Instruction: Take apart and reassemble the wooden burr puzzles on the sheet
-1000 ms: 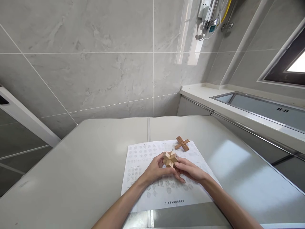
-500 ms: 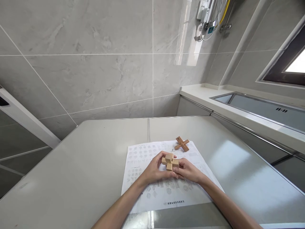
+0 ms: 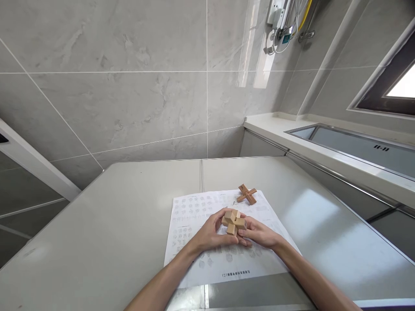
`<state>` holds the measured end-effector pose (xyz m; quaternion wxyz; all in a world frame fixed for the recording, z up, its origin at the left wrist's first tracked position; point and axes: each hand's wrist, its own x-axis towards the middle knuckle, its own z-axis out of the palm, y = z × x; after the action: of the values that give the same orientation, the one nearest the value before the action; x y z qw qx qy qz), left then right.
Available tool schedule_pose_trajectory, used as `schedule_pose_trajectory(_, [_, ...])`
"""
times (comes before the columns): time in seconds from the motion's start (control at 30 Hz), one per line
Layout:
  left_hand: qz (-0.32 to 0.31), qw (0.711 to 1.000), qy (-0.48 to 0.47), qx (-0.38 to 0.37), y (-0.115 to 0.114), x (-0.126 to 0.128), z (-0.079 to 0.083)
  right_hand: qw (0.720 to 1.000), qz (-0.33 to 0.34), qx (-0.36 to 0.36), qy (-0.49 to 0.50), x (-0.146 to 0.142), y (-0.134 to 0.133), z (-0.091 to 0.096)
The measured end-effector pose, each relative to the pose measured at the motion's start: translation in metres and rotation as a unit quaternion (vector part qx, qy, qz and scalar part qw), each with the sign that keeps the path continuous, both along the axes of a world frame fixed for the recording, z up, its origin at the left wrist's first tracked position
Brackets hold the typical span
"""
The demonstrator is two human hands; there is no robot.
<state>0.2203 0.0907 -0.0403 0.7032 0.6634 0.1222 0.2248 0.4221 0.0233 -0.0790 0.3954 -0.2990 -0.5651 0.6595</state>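
Note:
Between my two hands is a light wooden burr puzzle (image 3: 233, 221) made of interlocked bars, held above a printed sheet (image 3: 194, 276). My left hand (image 3: 212, 232) curls round its left side, the thumb lying along the near underside. From the right, my right hand (image 3: 259, 233) grips the puzzle with thumb and fingers, some of them hidden beneath it. A darker brown wooden cross-shaped puzzle (image 3: 247, 194) lies on the far right part of the sheet, beyond both hands and touched by neither.
The sheet lies on a pale glossy table (image 3: 136, 224) with a seam down its middle. A counter with a sink (image 3: 353, 144) runs along the right. Behind stands a grey tiled wall (image 3: 145, 103), with a socket and cables (image 3: 279, 19) at upper right.
The light wooden puzzle has turned and tilted in my hands, and has shifted slightly to the right. The brown cross-shaped puzzle still lies in its place on the sheet.

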Motion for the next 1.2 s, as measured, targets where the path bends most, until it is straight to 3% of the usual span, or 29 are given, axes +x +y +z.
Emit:
schedule_pose_trajectory(0.23, [-0.020,1.000,-0.002,-0.009,-0.002,0.001,0.004,0.998,0.006,-0.036,0.053,0.000,-0.004,-0.010])
schedule_pose_trajectory(0.47, [-0.044,0.998,-0.005,-0.044,0.001,-0.002,0.000,0.995,0.094,-0.005,0.034,-0.005,-0.001,-0.005])
schedule_pose_trajectory(0.73, [0.014,1.000,-0.005,-0.014,-0.002,-0.002,0.003,0.997,-0.013,0.055,-0.056,-0.006,-0.002,0.009])
schedule_pose_trajectory(1.2, [0.084,0.996,0.006,0.042,-0.003,0.000,0.001,0.975,-0.139,0.136,-0.108,-0.012,-0.001,0.001])
